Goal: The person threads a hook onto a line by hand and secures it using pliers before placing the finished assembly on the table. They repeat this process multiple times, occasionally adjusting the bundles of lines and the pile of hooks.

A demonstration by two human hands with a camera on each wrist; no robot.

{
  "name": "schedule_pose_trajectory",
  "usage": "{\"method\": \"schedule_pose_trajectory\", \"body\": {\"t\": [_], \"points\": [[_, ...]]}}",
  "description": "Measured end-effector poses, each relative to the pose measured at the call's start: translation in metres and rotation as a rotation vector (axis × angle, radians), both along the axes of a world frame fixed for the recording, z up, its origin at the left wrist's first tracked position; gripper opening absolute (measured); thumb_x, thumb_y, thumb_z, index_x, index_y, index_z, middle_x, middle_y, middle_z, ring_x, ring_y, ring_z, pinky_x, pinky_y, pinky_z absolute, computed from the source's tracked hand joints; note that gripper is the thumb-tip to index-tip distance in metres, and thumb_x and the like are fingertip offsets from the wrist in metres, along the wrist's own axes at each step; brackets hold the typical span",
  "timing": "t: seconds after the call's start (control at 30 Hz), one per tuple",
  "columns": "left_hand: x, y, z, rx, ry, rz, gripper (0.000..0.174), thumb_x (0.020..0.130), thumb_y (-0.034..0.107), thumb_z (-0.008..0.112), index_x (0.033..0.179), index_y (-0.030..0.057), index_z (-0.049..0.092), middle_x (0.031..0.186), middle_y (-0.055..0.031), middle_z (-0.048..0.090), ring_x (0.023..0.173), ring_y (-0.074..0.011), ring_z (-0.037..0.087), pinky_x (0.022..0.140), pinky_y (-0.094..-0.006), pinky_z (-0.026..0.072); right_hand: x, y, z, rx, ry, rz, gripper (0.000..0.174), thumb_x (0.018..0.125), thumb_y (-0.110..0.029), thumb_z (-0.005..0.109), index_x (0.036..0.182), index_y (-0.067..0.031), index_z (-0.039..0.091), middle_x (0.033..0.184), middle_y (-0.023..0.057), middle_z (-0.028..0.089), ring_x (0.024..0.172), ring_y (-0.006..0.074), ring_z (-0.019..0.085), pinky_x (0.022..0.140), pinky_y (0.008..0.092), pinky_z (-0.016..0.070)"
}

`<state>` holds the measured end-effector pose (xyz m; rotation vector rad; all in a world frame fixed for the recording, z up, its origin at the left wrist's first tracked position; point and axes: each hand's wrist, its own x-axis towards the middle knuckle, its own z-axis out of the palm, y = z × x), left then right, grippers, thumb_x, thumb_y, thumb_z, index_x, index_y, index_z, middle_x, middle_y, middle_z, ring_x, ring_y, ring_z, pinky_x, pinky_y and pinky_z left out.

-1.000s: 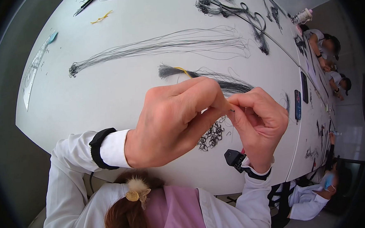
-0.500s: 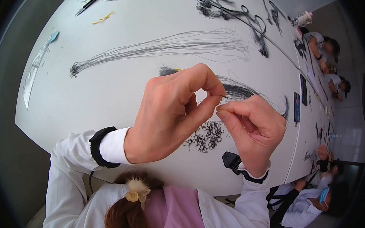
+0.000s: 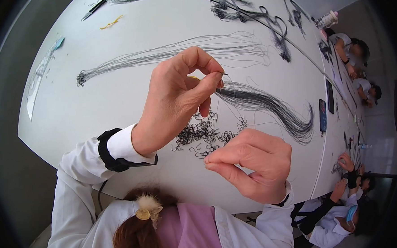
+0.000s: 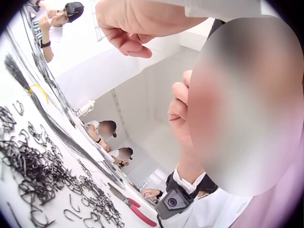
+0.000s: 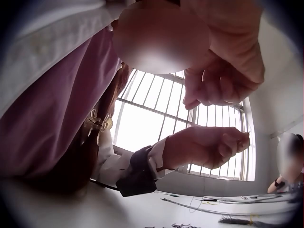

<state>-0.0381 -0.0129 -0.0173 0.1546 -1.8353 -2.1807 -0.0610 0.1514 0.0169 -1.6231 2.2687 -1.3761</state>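
The left hand (image 3: 174,96), raised over the table, pinches a small dark hook (image 3: 225,73) between thumb and index finger. Fine thread hangs below the hook. Lower and nearer the body, the right hand (image 3: 254,166) holds thumb and index fingertips together, apparently on the thread's thin, faint end. Both hands appear apart in the right wrist view, the right one (image 5: 223,80) above the left one (image 5: 209,147). Beneath them lies a heap of dark curved hooks (image 3: 196,131). A thick dark thread bundle (image 3: 274,109) passes behind the left fingertips.
A looser bundle of threads (image 3: 137,60) lies beyond the hands. A ruler (image 3: 39,83), a black pen (image 3: 94,9) and a yellow tie (image 3: 111,22) are on the left. Red-handled pliers (image 4: 137,211) lie near the hooks; phones (image 3: 323,115) and seated people are on the right.
The hands have moved apart. The left hand rose up and leftward with the hook; the right hand came down and leftward, uncovering more of the dark bundle.
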Motion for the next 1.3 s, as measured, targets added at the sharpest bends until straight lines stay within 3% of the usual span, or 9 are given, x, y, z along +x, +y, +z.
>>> {"method": "schedule_pose_trajectory", "body": {"t": [0.2,0.3,0.57,0.67,0.73,0.8,0.9,1.0,1.3], "points": [[-0.019,-0.013,-0.003,0.174,-0.012,0.058,0.011,0.089,0.015,0.055,0.088,0.0042,0.054,0.082,-0.0047,0.058,0.052,-0.0061,0.054,0.046,-0.0153,0.0400,0.023,0.006,-0.006,-0.023,-0.009,0.283,0.020,0.059,-0.003,0.068,0.079,-0.0038,0.062,0.067,0.0017,0.051,0.054,0.0122,0.052,0.040,0.0231,0.0392],[-0.034,-0.025,-0.001,0.236,0.009,0.086,0.011,0.089,0.014,0.056,0.090,0.0036,0.055,0.083,-0.0052,0.057,0.053,-0.0049,0.054,0.048,-0.0147,0.0403,0.027,0.005,-0.006,-0.070,0.048,0.359,0.021,0.056,-0.002,0.071,0.077,-0.0041,0.067,0.061,0.0011,0.054,0.046,0.0108,0.049,0.035,0.0206,0.0351],[-0.042,-0.029,0.020,0.319,0.076,-0.027,0.010,0.088,0.013,0.057,0.091,0.0042,0.056,0.079,-0.0019,0.054,0.047,0.0013,0.032,0.042,-0.0129,0.0257,0.028,0.007,-0.005,-0.009,0.281,0.353,0.024,0.058,-0.004,0.069,0.081,-0.0029,0.067,0.074,0.0021,0.058,0.051,0.0082,0.049,0.036,0.0190,0.0352],[-0.031,-0.017,0.026,0.160,0.153,-0.120,0.008,0.088,0.012,0.056,0.089,0.0046,0.055,0.075,-0.0008,0.054,0.045,0.0020,0.028,0.040,-0.0133,0.0215,0.023,0.013,0.009,0.029,0.297,0.317,0.018,0.062,-0.006,0.066,0.079,-0.0008,0.062,0.076,0.0053,0.056,0.056,0.0102,0.051,0.039,0.0200,0.0382],[-0.023,-0.003,0.031,-0.008,0.168,-0.071,0.004,0.087,0.008,0.054,0.087,0.0040,0.053,0.072,-0.0004,0.054,0.045,0.0022,0.028,0.040,-0.0143,0.0206,0.009,0.020,0.022,-0.129,0.330,0.091,0.020,0.065,-0.010,0.073,0.082,-0.0027,0.066,0.077,0.0060,0.058,0.052,0.0101,0.051,0.038,0.0191,0.0365],[-0.013,0.005,0.037,-0.136,0.205,-0.075,0.002,0.085,0.003,0.054,0.084,0.0026,0.052,0.073,-0.0012,0.054,0.049,0.0012,0.037,0.043,-0.0142,0.0266,-0.017,0.030,0.024,-0.294,0.267,-0.061,0.036,0.073,-0.032,0.074,0.089,-0.0010,0.066,0.078,0.0057,0.056,0.050,0.0056,0.043,0.038,0.0175,0.0312],[-0.002,0.012,0.042,-0.353,0.163,-0.094,0.008,0.079,-0.009,0.055,0.081,-0.0019,0.052,0.077,-0.0035,0.055,0.058,-0.0022,0.047,0.052,-0.0155,0.0390,-0.023,0.032,0.027,-0.281,-0.230,-0.341,0.026,0.070,-0.016,0.071,0.088,0.0008,0.063,0.087,0.0051,0.053,0.059,0.0046,0.038,0.050,0.0161,0.0334],[0.000,0.019,0.041,-0.459,0.187,-0.108,0.011,0.077,-0.012,0.054,0.081,-0.0022,0.052,0.078,-0.0034,0.056,0.060,-0.0022,0.048,0.052,-0.0154,0.0385,-0.030,0.025,0.024,-0.212,-0.424,-0.343,0.018,0.070,-0.007,0.066,0.086,0.0014,0.062,0.085,0.0041,0.053,0.064,0.0047,0.041,0.054,0.0163,0.0346],[-0.005,0.021,0.032,-0.369,0.055,-0.206,0.008,0.079,-0.009,0.055,0.083,-0.0028,0.052,0.080,-0.0031,0.055,0.061,-0.0020,0.045,0.051,-0.0156,0.0353,-0.039,0.024,0.006,-0.215,-0.345,-0.313,0.010,0.071,0.009,0.058,0.077,0.0009,0.061,0.077,0.0031,0.056,0.064,0.0041,0.050,0.055,0.0174,0.0374]]}}
